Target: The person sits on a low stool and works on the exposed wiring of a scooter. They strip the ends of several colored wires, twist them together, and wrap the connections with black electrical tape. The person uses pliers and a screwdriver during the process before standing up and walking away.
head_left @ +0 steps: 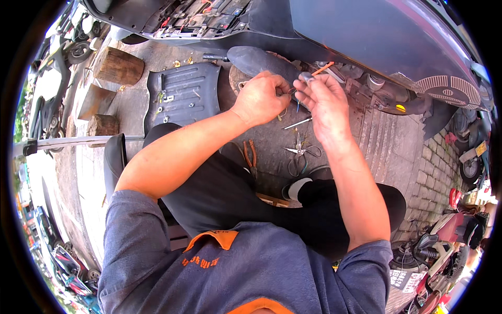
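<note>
In front of the scooter my left hand (264, 98) is closed, its thumb and fingers pinching a thin dark wire (293, 91). Close on its right, my right hand (325, 102) has its fingertips pressed together around the same spot, and a small grey piece (306, 77) shows at its finger ends. A short blue strand (298, 107) hangs between the hands. Below them, a slim screwdriver (298, 124) lies on the ground. Nearer my legs are scissors (299, 150) with dark loop handles and orange-handled pliers (251, 157).
The scooter's grey body (361, 36) spans the far side, its floor open over a battery bay (204, 21). A black ribbed plastic panel (191, 97) holds small metal parts. Wooden blocks (120, 66) stand at left. Parked scooters (434, 256) line the right.
</note>
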`<action>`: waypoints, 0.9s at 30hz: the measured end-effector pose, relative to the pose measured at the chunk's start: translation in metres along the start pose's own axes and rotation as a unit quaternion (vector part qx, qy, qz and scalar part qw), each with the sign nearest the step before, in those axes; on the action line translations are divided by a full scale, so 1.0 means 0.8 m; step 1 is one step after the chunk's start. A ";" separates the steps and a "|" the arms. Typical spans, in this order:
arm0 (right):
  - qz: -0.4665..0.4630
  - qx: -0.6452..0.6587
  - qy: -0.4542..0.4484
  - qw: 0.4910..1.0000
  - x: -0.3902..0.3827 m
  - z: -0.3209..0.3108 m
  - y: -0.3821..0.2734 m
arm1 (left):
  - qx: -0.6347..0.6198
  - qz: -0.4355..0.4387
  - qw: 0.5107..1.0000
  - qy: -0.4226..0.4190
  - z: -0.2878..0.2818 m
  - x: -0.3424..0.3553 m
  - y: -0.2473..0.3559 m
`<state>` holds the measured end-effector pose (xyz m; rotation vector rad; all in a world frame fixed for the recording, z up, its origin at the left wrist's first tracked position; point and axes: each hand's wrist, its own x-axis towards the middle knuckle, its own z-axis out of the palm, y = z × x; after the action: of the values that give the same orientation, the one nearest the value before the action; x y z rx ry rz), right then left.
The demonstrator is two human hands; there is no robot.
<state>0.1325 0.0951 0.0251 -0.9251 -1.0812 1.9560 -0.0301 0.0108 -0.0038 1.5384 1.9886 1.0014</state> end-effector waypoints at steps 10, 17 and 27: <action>-0.017 -0.117 0.067 0.991 -0.020 -0.019 0.054 | -0.152 -0.157 0.972 -0.090 0.003 -0.014 -0.003; -0.037 -0.221 0.093 0.970 -0.016 -0.030 0.077 | -0.209 -0.200 0.947 -0.137 0.013 -0.016 -0.011; -0.026 -0.318 0.095 0.943 -0.024 -0.041 0.082 | -0.252 -0.241 0.921 -0.174 0.008 -0.015 -0.003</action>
<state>0.1536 0.0656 -0.0412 -1.3720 -1.6380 1.4406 -0.0233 0.0007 -0.0106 0.8200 1.5762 0.8626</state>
